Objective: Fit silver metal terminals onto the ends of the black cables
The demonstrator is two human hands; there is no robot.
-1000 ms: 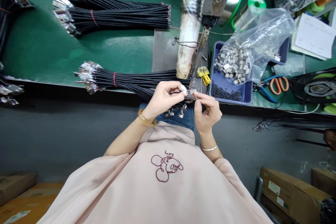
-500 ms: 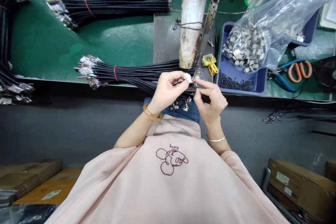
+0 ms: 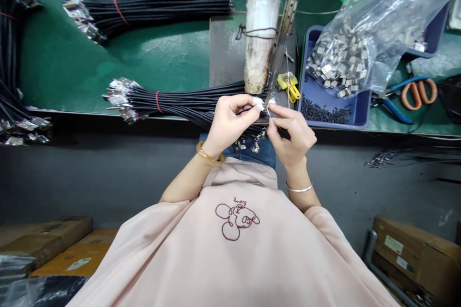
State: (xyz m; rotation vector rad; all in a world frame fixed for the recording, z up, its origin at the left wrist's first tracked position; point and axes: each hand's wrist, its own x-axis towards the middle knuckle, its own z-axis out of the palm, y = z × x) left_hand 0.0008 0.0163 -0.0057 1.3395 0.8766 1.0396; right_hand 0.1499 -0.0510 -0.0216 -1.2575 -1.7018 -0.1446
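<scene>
My left hand (image 3: 234, 120), white tape on a fingertip, is closed in a pinch on a black cable whose end is mostly hidden by the fingers. My right hand (image 3: 293, 136) pinches a thin solder wire (image 3: 268, 113) between thumb and forefinger. Both fingertips meet beneath the dark tip of a soldering iron (image 3: 275, 69) that slants down from above, near or touching the work. Under and left of my hands lies a red-banded bundle of black cables (image 3: 180, 100) with metal connectors (image 3: 124, 98). Small metal connectors (image 3: 255, 144) hang below the table edge.
A wrapped pipe (image 3: 261, 43) stands beside the iron. Rightward are a yellow cutter (image 3: 288, 87), a blue tray (image 3: 360, 117) with black bits and a bag of metal shells (image 3: 342, 64), and orange-handled pliers (image 3: 414, 96). More cable bundles (image 3: 162, 5) lie at the back left.
The view has shifted, so the bench appears higher. Both hands have come up against the iron's tip, and the right hand has kept hold of the solder wire.
</scene>
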